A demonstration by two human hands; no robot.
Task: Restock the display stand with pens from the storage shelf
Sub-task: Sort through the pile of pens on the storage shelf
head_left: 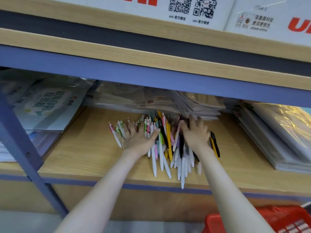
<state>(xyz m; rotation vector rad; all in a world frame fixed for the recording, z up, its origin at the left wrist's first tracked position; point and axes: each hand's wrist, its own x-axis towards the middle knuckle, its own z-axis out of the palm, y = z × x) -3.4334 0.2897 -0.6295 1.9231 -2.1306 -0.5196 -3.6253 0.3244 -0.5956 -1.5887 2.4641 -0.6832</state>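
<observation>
A loose pile of pens [165,148], white, yellow, black and pink, lies on the wooden storage shelf [87,148]. Some tips reach past the shelf's front edge. My left hand [136,137] lies flat on the left side of the pile, fingers spread and thumb pointing right. My right hand [196,132] rests palm down on the right side of the pile, fingers spread toward the back. Neither hand grips a pen. The display stand is not in view.
Stacks of plastic-wrapped booklets [185,101] fill the back and right [276,133] of the shelf, with more [43,105] at the left. A blue metal beam [151,78] crosses overhead and a blue strut [21,143] slants at left. A red basket [276,219] sits below right.
</observation>
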